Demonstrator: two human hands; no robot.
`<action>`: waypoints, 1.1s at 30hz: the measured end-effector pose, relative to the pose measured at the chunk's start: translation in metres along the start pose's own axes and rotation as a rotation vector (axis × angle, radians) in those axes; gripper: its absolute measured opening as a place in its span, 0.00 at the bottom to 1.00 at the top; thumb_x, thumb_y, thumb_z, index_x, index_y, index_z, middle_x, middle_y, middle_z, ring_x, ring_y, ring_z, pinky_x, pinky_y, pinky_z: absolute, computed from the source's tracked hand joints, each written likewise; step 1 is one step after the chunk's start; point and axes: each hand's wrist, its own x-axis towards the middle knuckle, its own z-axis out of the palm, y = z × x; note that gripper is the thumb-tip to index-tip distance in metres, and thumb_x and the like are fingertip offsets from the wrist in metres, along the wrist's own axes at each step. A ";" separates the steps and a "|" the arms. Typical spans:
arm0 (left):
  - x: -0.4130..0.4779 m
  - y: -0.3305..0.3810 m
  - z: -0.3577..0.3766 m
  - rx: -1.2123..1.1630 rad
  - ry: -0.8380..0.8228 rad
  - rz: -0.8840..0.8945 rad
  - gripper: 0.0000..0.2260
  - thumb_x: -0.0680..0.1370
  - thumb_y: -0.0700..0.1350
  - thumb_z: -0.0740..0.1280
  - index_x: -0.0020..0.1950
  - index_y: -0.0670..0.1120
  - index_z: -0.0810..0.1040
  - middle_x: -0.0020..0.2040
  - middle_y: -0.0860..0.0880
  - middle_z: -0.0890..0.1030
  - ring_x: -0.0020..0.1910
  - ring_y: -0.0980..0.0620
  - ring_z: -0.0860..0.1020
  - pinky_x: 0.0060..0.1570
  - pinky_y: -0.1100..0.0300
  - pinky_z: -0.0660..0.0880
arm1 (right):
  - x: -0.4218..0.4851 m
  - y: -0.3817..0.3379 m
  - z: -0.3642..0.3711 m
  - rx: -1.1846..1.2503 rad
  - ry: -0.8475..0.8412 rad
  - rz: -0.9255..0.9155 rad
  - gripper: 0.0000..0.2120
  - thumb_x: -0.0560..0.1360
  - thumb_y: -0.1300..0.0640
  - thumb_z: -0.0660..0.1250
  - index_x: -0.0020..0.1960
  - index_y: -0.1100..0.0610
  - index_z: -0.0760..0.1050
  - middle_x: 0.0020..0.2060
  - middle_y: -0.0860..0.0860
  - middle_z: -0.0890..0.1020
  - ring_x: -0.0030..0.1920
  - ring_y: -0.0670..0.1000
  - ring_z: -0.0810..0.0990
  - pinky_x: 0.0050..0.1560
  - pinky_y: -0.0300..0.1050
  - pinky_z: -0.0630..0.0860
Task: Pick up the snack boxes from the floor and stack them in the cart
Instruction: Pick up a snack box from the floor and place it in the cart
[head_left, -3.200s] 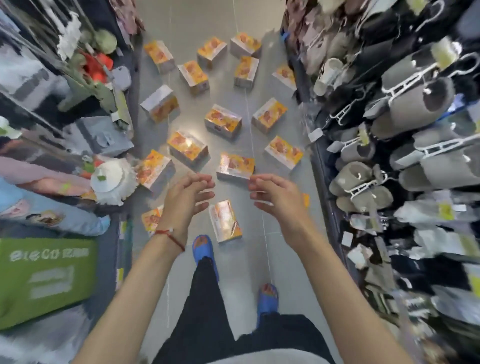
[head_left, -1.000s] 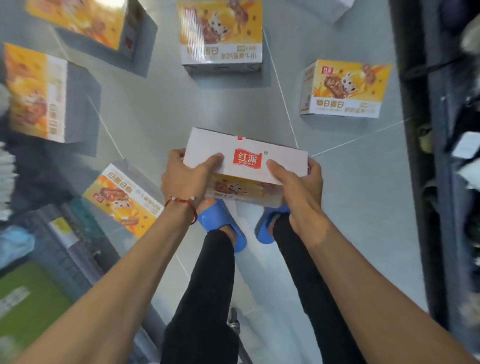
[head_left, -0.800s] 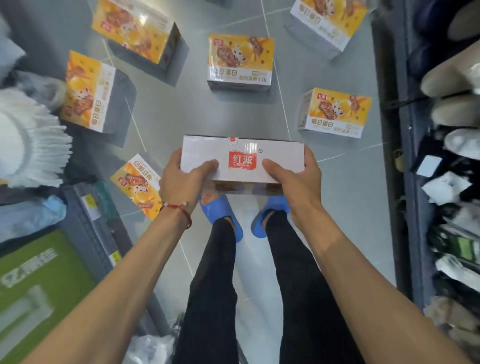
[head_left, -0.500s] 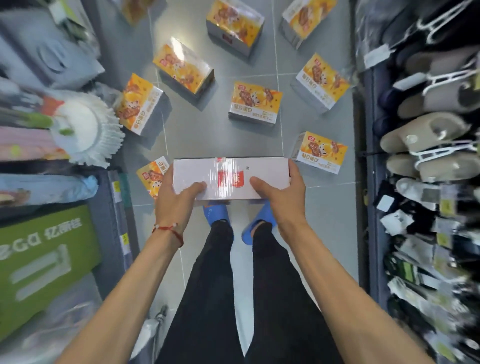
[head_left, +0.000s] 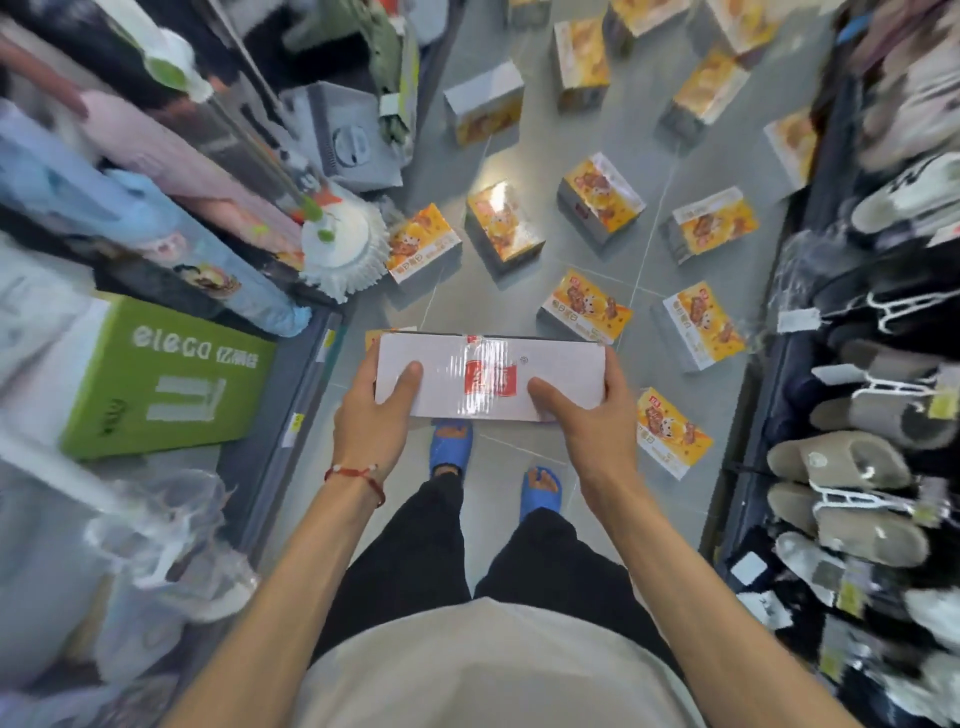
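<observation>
Mid-aisle: left hand (head_left: 371, 421), right hand (head_left: 592, 421) grip snack box (head_left: 488, 376) by ends, thumbs on top, above box-strewn floor (head_left: 498, 306). Best carried level, set flat; cart not visible.

White-topped snack box (head_left: 491, 375) level above floor; orange snack boxes (head_left: 584, 306) scattered on grey tiles.

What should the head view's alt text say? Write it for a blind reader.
A person's left hand and right hand grip the ends of a white snack box above their blue sandals. Orange snack boxes lie scattered on the grey floor between shelves.
</observation>
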 end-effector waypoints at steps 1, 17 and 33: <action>-0.009 0.001 -0.001 -0.022 0.029 0.007 0.27 0.75 0.62 0.64 0.73 0.55 0.70 0.64 0.53 0.79 0.62 0.51 0.78 0.65 0.47 0.74 | -0.003 -0.002 -0.004 -0.014 -0.022 -0.026 0.34 0.74 0.52 0.79 0.75 0.47 0.67 0.64 0.45 0.80 0.62 0.49 0.81 0.60 0.49 0.82; -0.199 -0.056 -0.006 -0.413 0.518 -0.112 0.29 0.73 0.61 0.67 0.73 0.57 0.72 0.62 0.60 0.81 0.62 0.58 0.79 0.68 0.50 0.73 | -0.086 -0.023 -0.036 -0.229 -0.511 -0.266 0.33 0.74 0.56 0.79 0.75 0.47 0.68 0.53 0.31 0.78 0.50 0.30 0.80 0.51 0.31 0.78; -0.447 -0.231 -0.093 -0.609 0.986 -0.127 0.21 0.80 0.50 0.68 0.73 0.57 0.73 0.64 0.61 0.79 0.63 0.62 0.77 0.66 0.61 0.71 | -0.323 0.107 0.034 -0.386 -0.940 -0.376 0.36 0.69 0.53 0.82 0.72 0.45 0.72 0.65 0.46 0.81 0.64 0.48 0.81 0.68 0.52 0.78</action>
